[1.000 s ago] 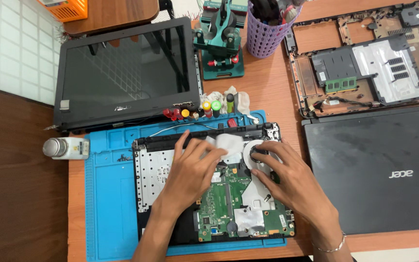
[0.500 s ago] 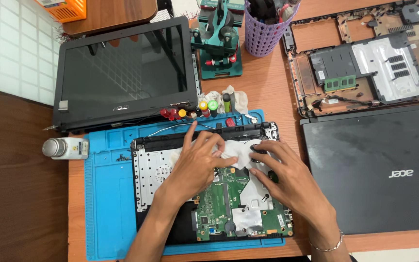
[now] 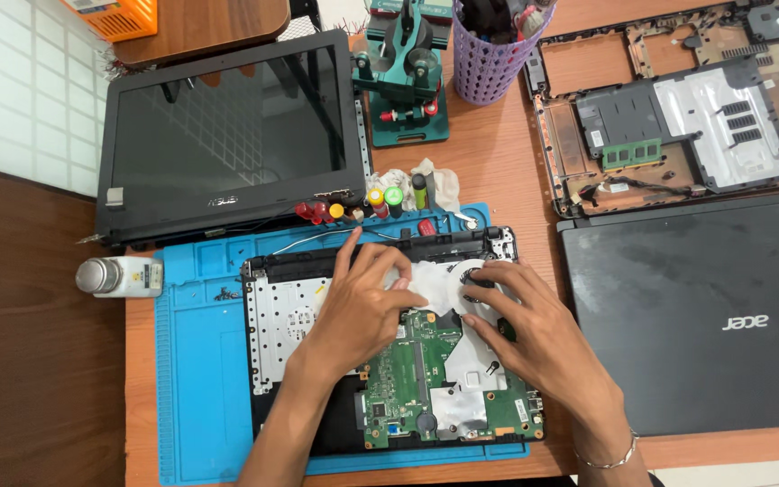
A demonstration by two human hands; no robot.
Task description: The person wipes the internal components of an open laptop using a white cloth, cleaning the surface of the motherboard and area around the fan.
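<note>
An opened laptop base (image 3: 281, 316) lies on a blue work mat (image 3: 200, 361), with its green circuit board (image 3: 407, 370) exposed. My left hand (image 3: 358, 302) presses a white cloth (image 3: 430, 280) onto the upper part of the board, fingers spread. My right hand (image 3: 525, 329) rests flat beside it, fingertips at the round black fan (image 3: 478, 275). Neither hand closes around anything.
A detached black laptop screen (image 3: 227, 135) lies at the back left. A closed black laptop (image 3: 696, 307) and a stripped laptop shell (image 3: 678, 108) sit on the right. A white bottle (image 3: 119, 276), small coloured-cap bottles (image 3: 376, 203), a green jig (image 3: 407, 81) and a purple tool cup (image 3: 493, 54) stand nearby.
My left hand has slid a little to the right across the board with the white cloth under it. My right hand has shifted slightly near the fan.
</note>
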